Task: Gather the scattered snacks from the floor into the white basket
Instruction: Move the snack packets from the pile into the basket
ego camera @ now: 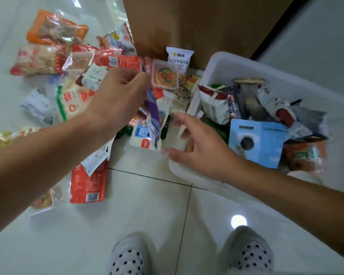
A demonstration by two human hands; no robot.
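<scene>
Snack packet (154,116) (purple-and-white, glossy, crumpled) pinched in left grip (119,96); right grip (199,149) wide

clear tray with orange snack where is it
Head view: the clear tray sits in the floor pile, left of the white basket, by the left hand.

This looks like a home: glossy pale floor tiles (147,205) carry a lamp reflection (238,221), snack packets (87,183) lie scattered at the foot of a brown wooden panel (197,22), and polka-dotted slippers (127,257) stand well short of that panel.
</scene>
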